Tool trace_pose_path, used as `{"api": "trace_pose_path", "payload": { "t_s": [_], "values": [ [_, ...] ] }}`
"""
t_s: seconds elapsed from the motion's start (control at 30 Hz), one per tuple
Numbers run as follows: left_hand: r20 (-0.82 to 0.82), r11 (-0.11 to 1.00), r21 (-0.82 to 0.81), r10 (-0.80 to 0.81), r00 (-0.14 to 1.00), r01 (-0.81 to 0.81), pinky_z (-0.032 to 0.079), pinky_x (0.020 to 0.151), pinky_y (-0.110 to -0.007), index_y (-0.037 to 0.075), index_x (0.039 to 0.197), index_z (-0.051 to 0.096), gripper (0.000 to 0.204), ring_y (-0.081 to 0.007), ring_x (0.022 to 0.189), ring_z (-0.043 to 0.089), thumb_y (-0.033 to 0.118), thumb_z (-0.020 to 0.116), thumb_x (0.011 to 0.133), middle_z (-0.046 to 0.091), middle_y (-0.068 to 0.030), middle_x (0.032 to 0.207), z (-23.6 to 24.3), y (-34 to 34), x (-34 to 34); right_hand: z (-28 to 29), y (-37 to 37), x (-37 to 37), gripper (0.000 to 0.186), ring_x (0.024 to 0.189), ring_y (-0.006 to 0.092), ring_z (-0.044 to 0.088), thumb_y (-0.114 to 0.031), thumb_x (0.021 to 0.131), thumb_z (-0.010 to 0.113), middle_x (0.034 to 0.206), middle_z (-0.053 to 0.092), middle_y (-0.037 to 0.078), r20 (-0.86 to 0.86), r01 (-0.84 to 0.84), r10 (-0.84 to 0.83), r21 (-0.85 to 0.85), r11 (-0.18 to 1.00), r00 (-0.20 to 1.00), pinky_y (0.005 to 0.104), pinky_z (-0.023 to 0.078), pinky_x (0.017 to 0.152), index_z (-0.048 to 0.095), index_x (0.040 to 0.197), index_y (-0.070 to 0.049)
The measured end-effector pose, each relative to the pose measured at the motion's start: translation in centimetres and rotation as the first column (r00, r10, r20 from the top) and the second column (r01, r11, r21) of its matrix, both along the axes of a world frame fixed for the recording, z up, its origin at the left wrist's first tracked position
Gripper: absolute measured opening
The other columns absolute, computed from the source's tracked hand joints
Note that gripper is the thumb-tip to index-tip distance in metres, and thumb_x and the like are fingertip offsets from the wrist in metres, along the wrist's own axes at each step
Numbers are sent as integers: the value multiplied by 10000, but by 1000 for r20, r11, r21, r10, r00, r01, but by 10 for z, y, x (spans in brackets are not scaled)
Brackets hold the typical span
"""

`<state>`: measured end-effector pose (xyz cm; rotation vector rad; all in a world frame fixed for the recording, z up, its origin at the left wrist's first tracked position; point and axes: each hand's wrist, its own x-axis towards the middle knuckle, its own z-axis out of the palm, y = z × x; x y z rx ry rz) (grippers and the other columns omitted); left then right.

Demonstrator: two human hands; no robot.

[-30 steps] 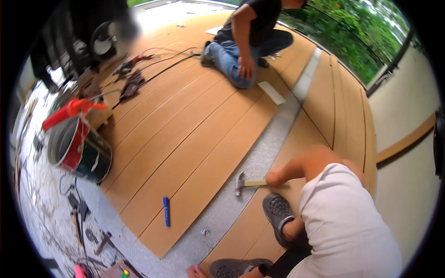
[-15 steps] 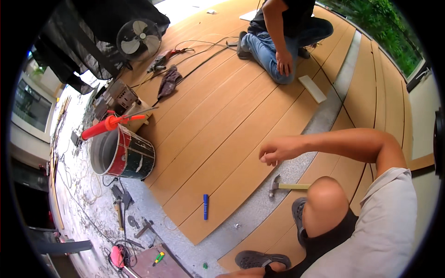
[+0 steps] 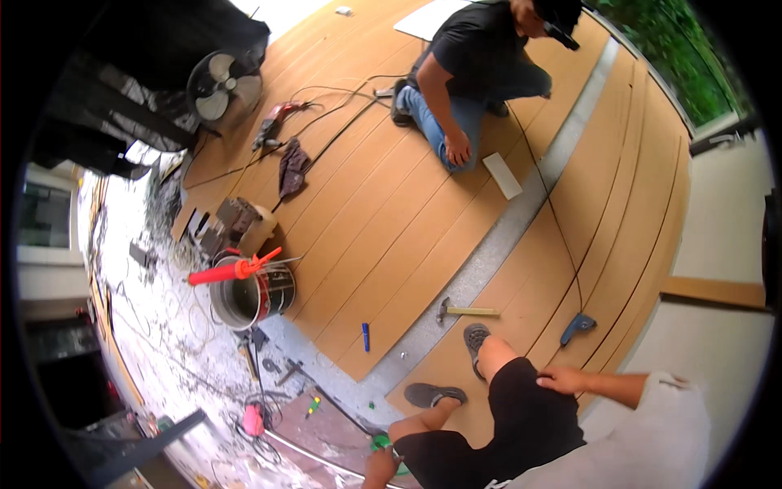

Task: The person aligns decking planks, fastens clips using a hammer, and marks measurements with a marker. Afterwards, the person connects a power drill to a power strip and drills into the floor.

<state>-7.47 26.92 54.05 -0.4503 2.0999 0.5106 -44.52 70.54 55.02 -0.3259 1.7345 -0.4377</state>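
A pale grey, short-sleeved shirt [image 3: 652,432] is worn with loose black shorts [image 3: 521,420] and dark grey, round-toed clogs [image 3: 428,395].

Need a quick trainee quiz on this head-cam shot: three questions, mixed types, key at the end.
1. True or false: the person's right hand is gripping the hammer.

2. What rests across the top of the bucket?
A) a fan
B) a caulking gun
C) a shoe

3. What colour is the marker lying on the boards?

Key:
1. False: the hand rests on the black shorts, and the hammer lies apart from it.
2. B
3. Blue
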Motion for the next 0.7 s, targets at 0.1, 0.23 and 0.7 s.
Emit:
{"api": "trace_pose_path", "payload": {
  "t_s": [0.1,0.23,0.7],
  "values": [
    [52,876,280,395,917,-393,561,889,-475,25,1223,706,501,-397,1040,705,452,655,965,738,-225,1087,56,8,-37,90,43,10,494,1072,337,696,-430,1014,597,1161,714,213,-60,268,-266,29,963,962,413,538,945,657,1281,-18],
    [-118,821,314,532,839,-476,530,958,-461,19,1203,702,425,-393,1101,673,367,665,961,716,-217,1156,128,29,-127,92,101,-38,327,836,228,709,-279,1001,623,934,736,147,-156,401,-386,79,913,909,355,564,749,698,1105,21],
    [-292,569,343,821,491,-747,472,1028,-498,-60,1289,595,571,-458,1190,599,390,690,951,636,-289,1259,111,-78,-316,176,-198,-439,315,797,158,672,-213,1020,597,904,699,83,-319,468,-467,-77,880,825,313,537,702,643,1174,58]
  ]
}}
